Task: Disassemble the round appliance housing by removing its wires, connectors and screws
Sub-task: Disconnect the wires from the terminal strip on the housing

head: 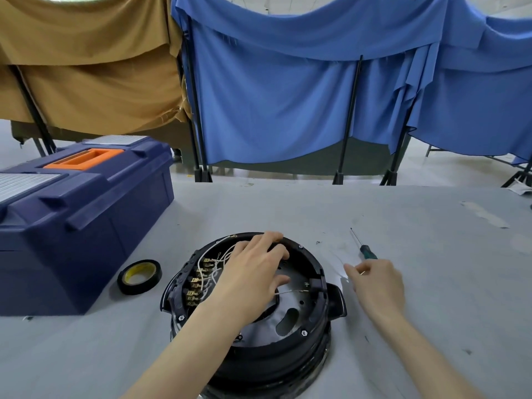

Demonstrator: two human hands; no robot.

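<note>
The round black appliance housing (pixel 313 321) sits open side up at the near middle of the table. White wires with brass connectors (pixel 198 280) run along its left inner wall, and hex screws (pixel 304 332) sit around the rim. My left hand (pixel 250 280) lies over the inside of the housing, its fingers curled at the far rim and its thumb near a thin wire (pixel 293 292). To the right of the housing, my right hand (pixel 377 283) hovers over the table and pinches a small pale piece that is too small to identify. A green-handled screwdriver (pixel 367 250) lies just beyond that hand.
A dark blue toolbox (pixel 86 220) with an orange handle stands at the left. A roll of black tape (pixel 139 276) lies between it and the housing. Blue and tan cloths hang on black stands behind the grey table (pixel 431 326).
</note>
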